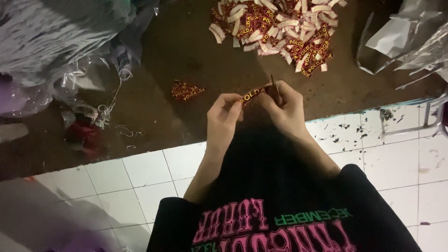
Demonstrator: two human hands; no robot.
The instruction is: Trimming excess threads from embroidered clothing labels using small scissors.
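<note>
Left hand (pixel 225 112) pinching red label (pixel 252 94), right hand (pixel 284 105) gripping, perhaps, snips (pixel 275 88)

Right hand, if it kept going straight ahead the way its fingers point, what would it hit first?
The right hand points up-frame, away from the body. Past the small snips it holds, bare dark mat follows, then probably the big pile of red woven labels. Depth is hard to judge.

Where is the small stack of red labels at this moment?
In the head view, the small stack of red labels lies on the brown table, left of the left hand.
</note>
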